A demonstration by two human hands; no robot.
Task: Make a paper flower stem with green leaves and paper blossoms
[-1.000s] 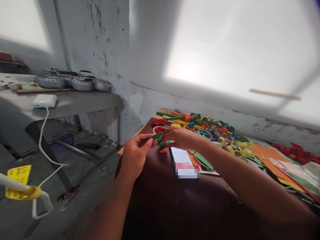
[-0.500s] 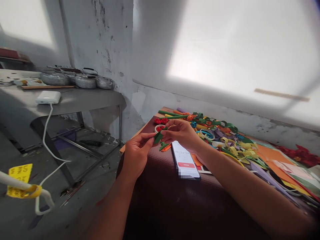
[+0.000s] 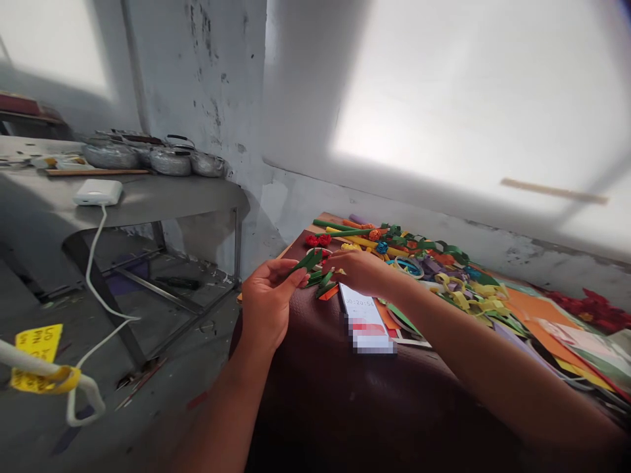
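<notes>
A folded green paper leaf point(image 3: 310, 261) with a pointed shape is pinched between the thumb and fingers of my left hand point(image 3: 270, 295). Just right of it, my right hand point(image 3: 359, 270) is curled with its fingertips bent downward; whatever they hold, if anything, is hidden. Beneath those fingertips lie more green paper pieces point(image 3: 325, 286) and an orange paper piece point(image 3: 328, 293). Partly covered by the right hand is a white ring-shaped roll point(image 3: 313, 251). Beyond it sit red paper flowers point(image 3: 318, 240).
A phone point(image 3: 367, 320) showing a timer lies on the brown padded surface point(image 3: 315, 368). Paper chains point(image 3: 458, 292), coloured sheets point(image 3: 530, 315) and rolled paper sticks point(image 3: 345, 230) crowd the right side. Wrapped pots point(image 3: 169, 159) stand on a grey table point(image 3: 197, 197) at left.
My right hand has let go of the green leaf and moved slightly right and down, toward the green pieces. The left hand keeps the leaf, now tilted more to the upper right.
</notes>
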